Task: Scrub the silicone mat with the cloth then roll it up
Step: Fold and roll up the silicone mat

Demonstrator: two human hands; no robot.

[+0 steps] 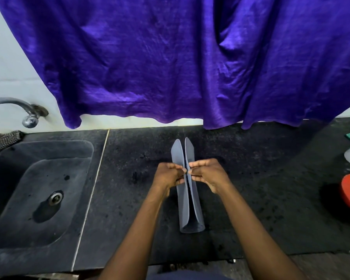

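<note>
Dark counter [129,199] right of sink [38,188]: I'm seeing silicone mat [190,203] lying mid-counter, long edges curling inward. Left hand [168,175] and right hand [207,174] pinching those edges together, probably starting roll.

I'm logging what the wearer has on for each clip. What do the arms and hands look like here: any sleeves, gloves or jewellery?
Both forearms are bare up to the bottom of the frame, with no sleeves in view. The left hand and right hand wear no gloves, and no watch, bracelet or ring is visible. Dark blue clothing shows at the bottom edge between the arms.
</note>
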